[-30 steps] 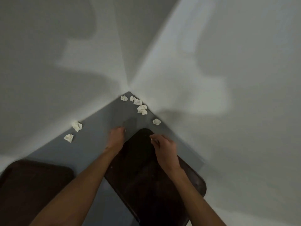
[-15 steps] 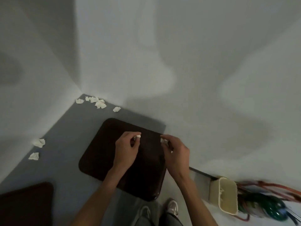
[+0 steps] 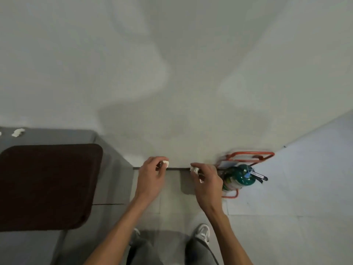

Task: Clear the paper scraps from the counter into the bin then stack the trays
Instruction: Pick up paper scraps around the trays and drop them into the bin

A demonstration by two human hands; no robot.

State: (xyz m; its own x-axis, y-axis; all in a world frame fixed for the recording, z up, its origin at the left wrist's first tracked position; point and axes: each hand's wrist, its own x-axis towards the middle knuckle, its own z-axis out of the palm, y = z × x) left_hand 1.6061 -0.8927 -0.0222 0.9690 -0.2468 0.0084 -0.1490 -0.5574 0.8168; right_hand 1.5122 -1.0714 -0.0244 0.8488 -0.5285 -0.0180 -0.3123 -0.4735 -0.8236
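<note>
Fingertips (image 3: 157, 159) of the left hand (image 3: 150, 178) are pinched narrow around a small crumpled scrap (image 3: 165, 163). The right hand (image 3: 207, 181) does the same, its fingers (image 3: 202, 166) curled tight on a second scrap (image 3: 194, 169). A white bit also pokes out lower by the right thumb, can't tell if it's the same piece. Both hands hang out past the right end of the counter (image 3: 57, 136), over the floor (image 3: 267, 211), with an open gap between them. Just right of the right hand a green canister (image 3: 239, 179) sits in a red wire stand (image 3: 252, 155), blurry and partly covered by the hand. Whatever is directly under the right hand is hidden, only a grey shadowy patch shows there. Over on the left the tray (image 3: 47, 186) lies flat on the counter: dark brown, matte, rounded corners, left side cut off by the frame, right edge close to the counter's right end. Far behind it, along the white wall (image 3: 172, 73), loose scraps (image 3: 18, 132) lie on the smooth grey top, one cropped at the frame edge. Nearest, a pale sneaker (image 3: 203, 233) and grey trouser legs stand on pale square tiles.
</note>
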